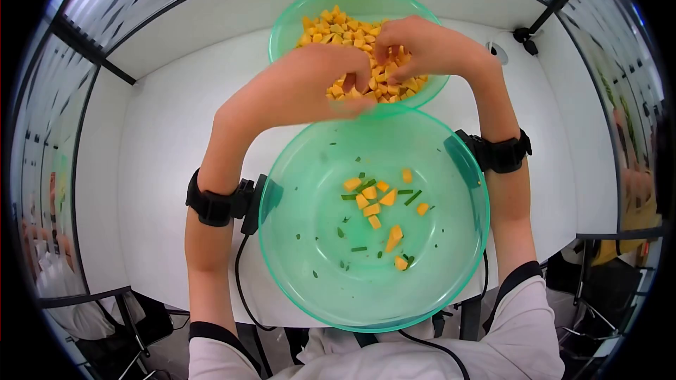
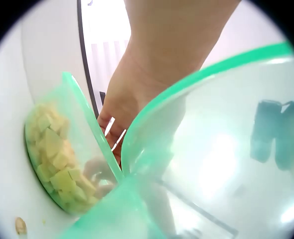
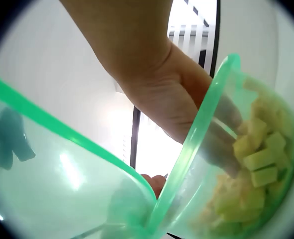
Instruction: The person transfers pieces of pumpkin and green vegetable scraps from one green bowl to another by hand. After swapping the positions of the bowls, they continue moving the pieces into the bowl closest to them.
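Note:
Diced orange chunks that look like pumpkin (image 1: 338, 28) fill much of the far green see-through bowl (image 1: 285, 21). My left hand (image 1: 310, 77) reaches over this bowl's near left side, fingers bent down towards the chunks, thumb apart and blurred near the rim. From the right, my right hand (image 1: 426, 46) reaches in, with thumb and fingers spread at the chunks. In the right wrist view, its fingers (image 3: 219, 144) dip inside the bowl beside the chunks (image 3: 261, 159). A larger near green bowl (image 1: 296, 267) holds several orange chunks (image 1: 370, 197) and green bits (image 1: 413, 198).
Both bowls stand on a white table (image 1: 162, 141) with pale walls around it, their rims meeting or overlapping. Wrist cameras (image 1: 250, 204) sit close to the near bowl's sides, with black cables (image 1: 239, 281) trailing down. A small tan piece (image 2: 20, 226) lies on the table.

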